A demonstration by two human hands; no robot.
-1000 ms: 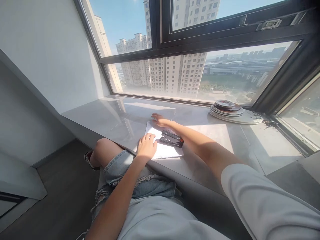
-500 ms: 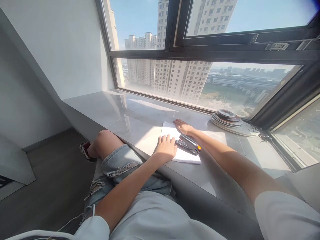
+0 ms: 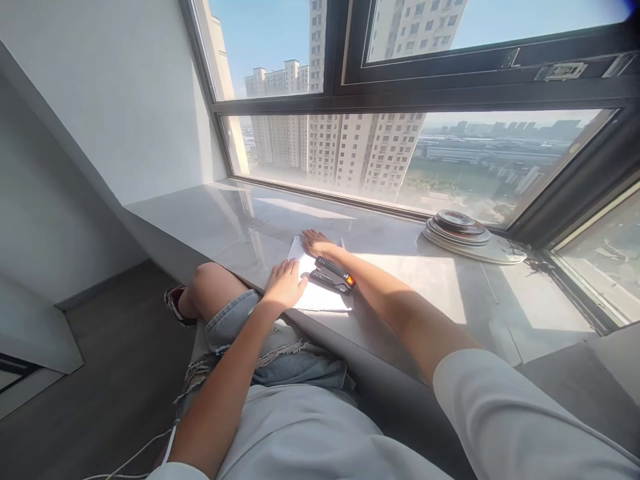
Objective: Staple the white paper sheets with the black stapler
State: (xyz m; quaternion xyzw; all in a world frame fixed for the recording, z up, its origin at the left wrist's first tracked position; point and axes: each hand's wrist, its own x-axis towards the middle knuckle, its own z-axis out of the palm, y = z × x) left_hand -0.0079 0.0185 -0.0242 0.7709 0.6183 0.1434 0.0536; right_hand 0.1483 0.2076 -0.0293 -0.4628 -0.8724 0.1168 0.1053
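White paper sheets (image 3: 320, 301) lie on the grey windowsill ledge, close to its front edge. On top of them rests a black stapler (image 3: 333, 275) with an orange end. My left hand (image 3: 285, 285) lies flat over the left side of the paper, fingers stretched out. Its thumb points toward the stapler, a little apart from it. My right hand (image 3: 319, 244) is flat on the far end of the paper, fingers extended. The right forearm passes beside the stapler's orange end. Neither hand holds anything.
A stack of round plates or discs (image 3: 457, 230) stands at the back right of the ledge (image 3: 200, 223), by the window frame. A white cable (image 3: 143, 450) runs near my left arm at the lower left. The ledge's front edge drops off above my legs.
Both hands, the paper and the stapler have moved left along the ledge together. The stapler still rests on the paper, and both hands stay flat.
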